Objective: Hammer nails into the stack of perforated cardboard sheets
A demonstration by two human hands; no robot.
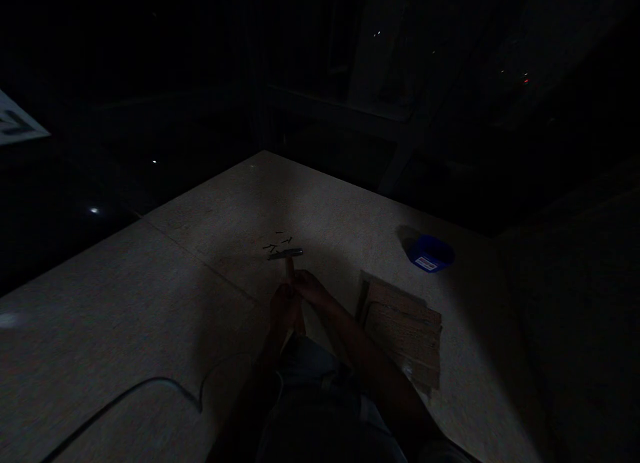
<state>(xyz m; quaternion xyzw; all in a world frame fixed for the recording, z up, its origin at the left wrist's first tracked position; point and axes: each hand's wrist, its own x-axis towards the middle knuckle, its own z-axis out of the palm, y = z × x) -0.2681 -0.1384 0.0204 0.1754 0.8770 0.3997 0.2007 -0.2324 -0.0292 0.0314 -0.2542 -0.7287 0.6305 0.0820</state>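
A hammer with a metal head (286,254) and a wooden handle (290,270) points away from me over the pale board surface. My left hand (283,308) is closed at the middle of the handle, whose lower end shows below it. From the other side, my right hand (311,288) also has its fingers closed at the handle, close against the left. Darkness hides the exact finger positions and anything small between them. Just beyond the hammer head lie several loose dark nails (286,240).
To the right, flat wooden pieces (400,323) lie together near my right forearm. Behind them stands a blue plastic container (431,252) with a white label. A dark cable (150,381) crosses the board (125,283) at lower left. Surroundings beyond the board's edges are nearly black.
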